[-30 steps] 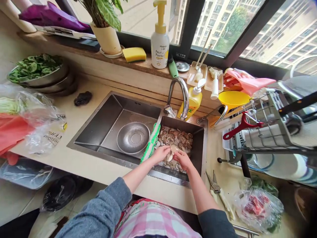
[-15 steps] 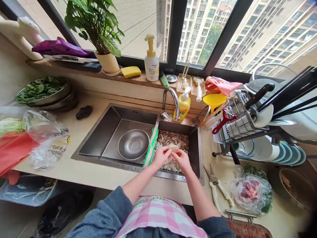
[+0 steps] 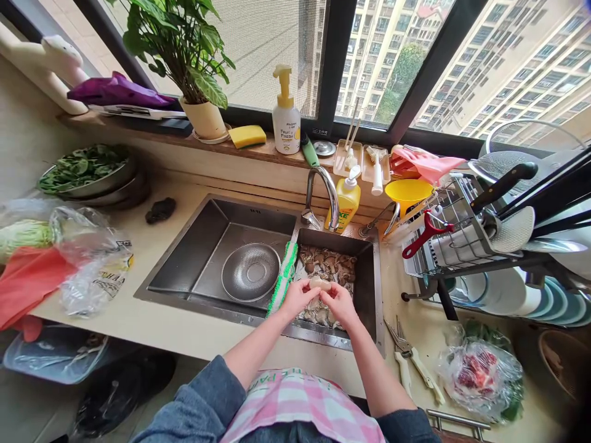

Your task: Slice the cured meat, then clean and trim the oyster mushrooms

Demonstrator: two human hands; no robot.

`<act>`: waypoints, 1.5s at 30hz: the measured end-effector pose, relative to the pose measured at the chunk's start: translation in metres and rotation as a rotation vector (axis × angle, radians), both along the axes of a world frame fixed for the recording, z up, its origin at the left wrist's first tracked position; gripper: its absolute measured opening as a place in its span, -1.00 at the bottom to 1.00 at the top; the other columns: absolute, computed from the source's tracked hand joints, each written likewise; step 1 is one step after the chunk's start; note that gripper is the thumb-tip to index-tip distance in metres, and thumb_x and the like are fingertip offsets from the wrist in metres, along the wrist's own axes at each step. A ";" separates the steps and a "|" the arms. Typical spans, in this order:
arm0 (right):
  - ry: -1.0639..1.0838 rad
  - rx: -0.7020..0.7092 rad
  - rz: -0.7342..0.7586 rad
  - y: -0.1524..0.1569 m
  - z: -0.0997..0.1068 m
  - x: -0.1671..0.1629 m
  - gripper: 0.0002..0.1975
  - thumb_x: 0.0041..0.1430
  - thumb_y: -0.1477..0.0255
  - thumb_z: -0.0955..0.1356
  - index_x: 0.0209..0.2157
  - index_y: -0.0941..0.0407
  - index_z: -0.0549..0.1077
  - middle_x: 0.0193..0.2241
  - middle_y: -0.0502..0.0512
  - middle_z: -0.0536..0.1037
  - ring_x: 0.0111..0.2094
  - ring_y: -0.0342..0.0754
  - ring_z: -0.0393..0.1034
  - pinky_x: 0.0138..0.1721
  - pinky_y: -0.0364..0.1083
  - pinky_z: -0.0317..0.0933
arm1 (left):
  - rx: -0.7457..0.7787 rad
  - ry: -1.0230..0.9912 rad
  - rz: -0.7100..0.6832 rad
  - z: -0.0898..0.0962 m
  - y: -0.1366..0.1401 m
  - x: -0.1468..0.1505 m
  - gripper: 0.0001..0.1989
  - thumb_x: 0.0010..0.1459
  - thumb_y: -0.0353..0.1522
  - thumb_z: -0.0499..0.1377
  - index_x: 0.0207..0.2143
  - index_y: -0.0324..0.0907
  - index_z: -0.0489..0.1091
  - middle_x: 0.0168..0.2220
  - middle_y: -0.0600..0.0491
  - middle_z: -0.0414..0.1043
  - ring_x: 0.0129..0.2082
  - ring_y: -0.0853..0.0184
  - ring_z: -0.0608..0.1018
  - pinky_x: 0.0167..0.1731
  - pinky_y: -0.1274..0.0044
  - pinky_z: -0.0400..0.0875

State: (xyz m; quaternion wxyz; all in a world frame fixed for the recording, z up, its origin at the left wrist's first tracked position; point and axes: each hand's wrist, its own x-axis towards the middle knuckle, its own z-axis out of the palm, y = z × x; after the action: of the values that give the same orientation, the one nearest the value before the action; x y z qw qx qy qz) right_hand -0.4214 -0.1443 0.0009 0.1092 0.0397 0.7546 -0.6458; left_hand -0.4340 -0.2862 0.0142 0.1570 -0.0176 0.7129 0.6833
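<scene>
Over the right-hand sink basin point(image 3: 367, 264), both hands hold a pale mushroom point(image 3: 319, 283) between them. My left hand point(image 3: 298, 298) pinches its left side, and my right hand point(image 3: 339, 303) grips the right side, fingertips close together. Beneath them, many brown and whitish mushrooms point(image 3: 330, 263) lie in the basin, seemingly in water. A green-and-white cloth point(image 3: 282, 280) drapes over the divider just left of my left hand. The steel faucet point(image 3: 332, 203) curves above the basin's back edge.
A perforated steel bowl point(image 3: 250, 272) sits in the left basin. Kitchen scissors point(image 3: 413, 357) and a plastic-wrapped bundle point(image 3: 480, 372) lie on the right counter beside the dish rack point(image 3: 455, 252). Leafy greens point(image 3: 85, 167) fill a bowl at left. A yellow soap bottle point(image 3: 346, 200) stands behind the faucet.
The view has shifted slightly, so the surroundings sit a little farther right. Both hands still hold the mushroom, its pose and the fingers' positions slightly altered.
</scene>
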 end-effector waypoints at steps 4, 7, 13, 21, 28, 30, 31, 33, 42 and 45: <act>0.048 0.139 0.002 -0.001 -0.003 0.002 -0.80 -0.04 0.28 0.31 -0.50 0.14 0.39 -0.58 -0.02 0.42 -0.55 -0.17 0.19 -0.51 -0.19 0.10 | -0.032 0.007 -0.068 -0.001 -0.004 -0.001 -0.75 -0.07 -0.26 0.21 -0.41 -0.30 0.46 -0.48 0.03 0.45 -0.49 0.39 0.41 -0.45 0.58 0.26; 0.069 0.227 -0.011 -0.002 -0.002 0.005 -0.79 -0.06 0.27 0.30 -0.57 0.12 0.33 -0.64 -0.06 0.34 -0.58 -0.19 0.11 -0.55 -0.20 0.02 | -0.077 0.026 -0.120 -0.005 -0.008 -0.002 -0.76 -0.07 -0.27 0.21 -0.42 -0.31 0.47 -0.53 0.06 0.43 -0.54 0.41 0.37 -0.50 0.59 0.22; 0.111 0.376 -0.045 -0.008 0.004 0.012 -0.75 -0.10 0.28 0.29 -0.66 0.09 0.15 -0.71 -0.14 0.14 -0.61 -0.22 -0.05 -0.60 -0.20 -0.13 | -0.138 0.052 -0.160 -0.008 -0.012 0.002 -0.76 -0.05 -0.27 0.21 -0.52 -0.32 0.45 -0.61 0.10 0.34 -0.59 0.46 0.29 -0.57 0.61 0.14; 0.097 0.330 -0.073 -0.011 0.013 0.014 -0.82 -0.13 0.34 0.28 -0.64 0.10 0.18 -0.69 -0.14 0.13 -0.61 -0.23 -0.04 -0.61 -0.22 -0.12 | 0.066 -0.001 -0.168 -0.007 -0.013 0.005 -0.69 -0.07 -0.21 0.24 -0.41 -0.32 0.46 -0.50 0.05 0.44 -0.51 0.44 0.39 -0.48 0.61 0.25; 0.066 0.178 -0.016 -0.005 0.013 0.012 -0.86 -0.12 0.36 0.27 -0.61 0.12 0.25 -0.67 -0.12 0.17 -0.61 -0.23 0.00 -0.59 -0.21 -0.05 | 0.204 -0.078 -0.154 -0.002 -0.014 0.006 -0.68 -0.10 -0.20 0.27 -0.38 -0.29 0.45 -0.46 0.04 0.45 -0.49 0.44 0.43 -0.42 0.59 0.30; 0.055 0.166 -0.013 -0.004 0.012 0.012 -0.87 -0.12 0.36 0.28 -0.61 0.12 0.27 -0.67 -0.12 0.19 -0.61 -0.22 0.01 -0.58 -0.21 -0.03 | 0.209 -0.077 -0.144 -0.002 -0.013 0.006 -0.67 -0.10 -0.19 0.27 -0.39 -0.29 0.45 -0.48 0.05 0.44 -0.51 0.45 0.42 -0.44 0.60 0.30; 0.048 0.157 -0.012 -0.004 0.012 0.012 -0.87 -0.12 0.36 0.28 -0.61 0.12 0.28 -0.67 -0.12 0.20 -0.61 -0.22 0.03 -0.58 -0.21 -0.01 | 0.212 -0.078 -0.142 -0.002 -0.012 0.007 -0.67 -0.11 -0.19 0.28 -0.39 -0.30 0.45 -0.48 0.05 0.44 -0.51 0.45 0.42 -0.45 0.60 0.30; 0.019 0.109 -0.018 -0.003 0.011 0.011 -0.89 -0.14 0.38 0.29 -0.60 0.13 0.30 -0.67 -0.10 0.24 -0.60 -0.22 0.06 -0.57 -0.21 0.03 | 0.229 -0.097 -0.129 -0.003 -0.010 0.007 -0.65 -0.13 -0.18 0.29 -0.39 -0.30 0.44 -0.48 0.06 0.43 -0.51 0.46 0.42 -0.45 0.60 0.31; -0.159 -0.249 -0.339 0.041 0.002 0.001 -0.76 -0.19 0.27 0.38 -0.49 0.13 0.36 -0.59 -0.01 0.41 -0.58 -0.15 0.28 -0.53 -0.15 0.24 | 0.512 -0.244 0.298 -0.003 -0.039 -0.010 -0.66 -0.17 -0.21 0.33 -0.46 -0.26 0.34 -0.53 0.13 0.39 -0.52 0.51 0.42 -0.42 0.63 0.36; -0.195 -0.285 -0.298 0.048 0.003 0.001 -0.70 -0.20 0.23 0.42 -0.47 0.15 0.39 -0.56 0.04 0.46 -0.54 -0.12 0.35 -0.51 -0.14 0.27 | 0.549 -0.276 0.243 -0.005 -0.036 -0.010 -0.67 -0.12 -0.20 0.30 -0.42 -0.25 0.33 -0.48 0.09 0.42 -0.44 0.44 0.47 -0.39 0.59 0.38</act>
State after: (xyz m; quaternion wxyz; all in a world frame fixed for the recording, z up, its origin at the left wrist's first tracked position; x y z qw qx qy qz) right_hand -0.4207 -0.0967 0.0041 0.0898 0.1972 0.6275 -0.7479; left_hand -0.4440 -0.3227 0.0095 0.1682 -0.1517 0.4669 0.8548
